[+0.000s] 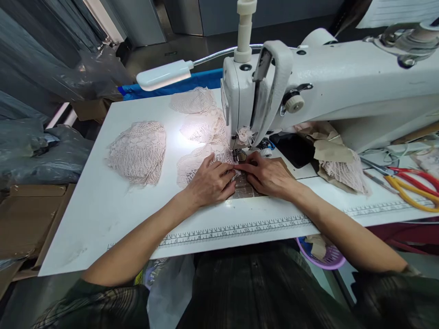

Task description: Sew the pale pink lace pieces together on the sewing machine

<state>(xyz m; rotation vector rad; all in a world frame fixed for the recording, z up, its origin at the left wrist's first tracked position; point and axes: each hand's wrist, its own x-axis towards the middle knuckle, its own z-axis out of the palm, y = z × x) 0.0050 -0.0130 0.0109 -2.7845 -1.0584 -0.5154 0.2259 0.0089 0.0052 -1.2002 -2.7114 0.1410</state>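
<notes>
My left hand [213, 181] lies palm down on a pale pink lace piece [192, 161], its fingers spread and pressing on the fabric. My right hand [269, 176] rests on the other side, just right of the presser foot [240, 156], with thumb and index finger apart. The index fingertips of both hands meet at the lace edge in front of the foot. Under them is the brownish metal plate [244, 188] of the white sewing machine [322, 77]. The fingertips partly hide the lace edge.
A lace stack [139, 153] lies left, with more lace pieces [200, 125] behind. Right of the machine head are lace with brown paper [334, 157], yellow-handled scissors [409, 194] and red-handled scissors [420, 178]. A printed ruler [222, 236] runs along the front edge. A lamp [164, 75] overhangs the table.
</notes>
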